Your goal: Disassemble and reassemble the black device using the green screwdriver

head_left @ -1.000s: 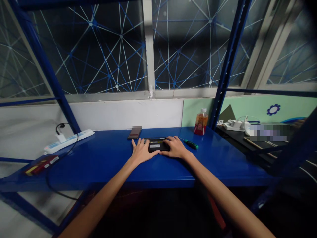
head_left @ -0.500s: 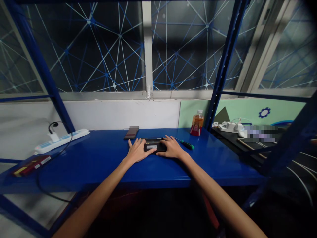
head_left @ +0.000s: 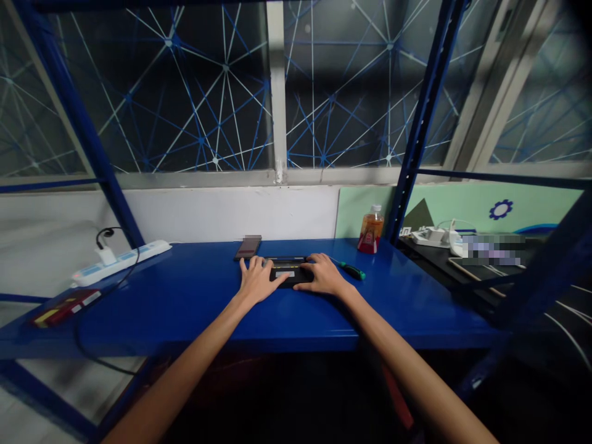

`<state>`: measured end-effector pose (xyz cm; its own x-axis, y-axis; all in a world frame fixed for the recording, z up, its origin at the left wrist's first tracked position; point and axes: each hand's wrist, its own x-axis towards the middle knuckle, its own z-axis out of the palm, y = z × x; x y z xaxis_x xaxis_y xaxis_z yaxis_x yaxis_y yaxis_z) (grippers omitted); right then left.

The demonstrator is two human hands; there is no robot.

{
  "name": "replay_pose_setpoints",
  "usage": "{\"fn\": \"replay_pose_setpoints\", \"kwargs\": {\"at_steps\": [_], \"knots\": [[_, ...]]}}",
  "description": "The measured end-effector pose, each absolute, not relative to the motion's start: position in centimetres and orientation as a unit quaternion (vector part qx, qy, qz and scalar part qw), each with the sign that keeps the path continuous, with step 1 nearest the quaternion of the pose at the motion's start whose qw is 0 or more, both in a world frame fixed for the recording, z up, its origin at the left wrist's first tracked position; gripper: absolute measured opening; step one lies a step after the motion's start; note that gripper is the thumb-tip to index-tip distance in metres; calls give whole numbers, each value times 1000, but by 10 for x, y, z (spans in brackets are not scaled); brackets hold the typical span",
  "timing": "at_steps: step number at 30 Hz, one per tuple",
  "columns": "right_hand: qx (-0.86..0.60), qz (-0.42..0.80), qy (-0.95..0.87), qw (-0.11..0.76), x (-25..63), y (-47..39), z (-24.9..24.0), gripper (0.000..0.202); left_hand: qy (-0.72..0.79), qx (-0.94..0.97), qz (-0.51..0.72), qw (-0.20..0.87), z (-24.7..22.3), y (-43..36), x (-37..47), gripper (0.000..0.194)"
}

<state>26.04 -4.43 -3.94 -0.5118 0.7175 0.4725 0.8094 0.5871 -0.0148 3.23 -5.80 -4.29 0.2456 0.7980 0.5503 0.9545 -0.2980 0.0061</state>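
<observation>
One left hand (head_left: pixel 258 280), fingers fanned wide over the left end of one black case (head_left: pixel 288 282), thumb along the near edge. One right hand (head_left: pixel 324 275), likewise fanned over the right end, thumb at the near edge too. Case held between both, apparently resting on the tabletop (head_left: pixel 296 324); long axis side to side, from hand to hand; neither hand clearly nearer. White label (head_left: pixel 291 274) visible in the gap between the hands; both ends covered, exact finger contact there not tellable.

Just right of the right hand: one screwdriver (head_left: pixel 353 271), green-and-black handle outermost, shaft back toward the fingers. Beyond and farther right: one upright bottle (head_left: pixel 370 231), white cap. Just beyond the left hand: one phone (head_left: pixel 248 247), flat. Well left of the left hand: one power strip (head_left: pixel 139 256) with black cable (head_left: pixel 126 279); nearer the front edge, one red box (head_left: pixel 65 308).
</observation>
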Motion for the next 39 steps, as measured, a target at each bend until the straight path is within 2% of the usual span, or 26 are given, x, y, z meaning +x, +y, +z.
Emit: {"fn": "replay_pose_setpoints", "kwargs": {"at_steps": [7,11,22,29,39], "knots": [[-453,-68,-867,198,259,-44,-39,82,-576,-768,-222,172,-44,-59,36,63],[-455,-61,-868,191,259,-43,-41,86,-571,-781,-213,134,-42,-59,35,64],[-460,-73,-863,197,260,-45,-42,80,-557,-804,-204,33,-37,-54,26,64],[-459,-108,-853,224,259,-49,-38,77,-561,-770,-266,146,-35,-58,24,55],[-451,-78,-862,217,260,-49,-39,79,-559,-777,-256,131,-34,-61,27,61]]}}
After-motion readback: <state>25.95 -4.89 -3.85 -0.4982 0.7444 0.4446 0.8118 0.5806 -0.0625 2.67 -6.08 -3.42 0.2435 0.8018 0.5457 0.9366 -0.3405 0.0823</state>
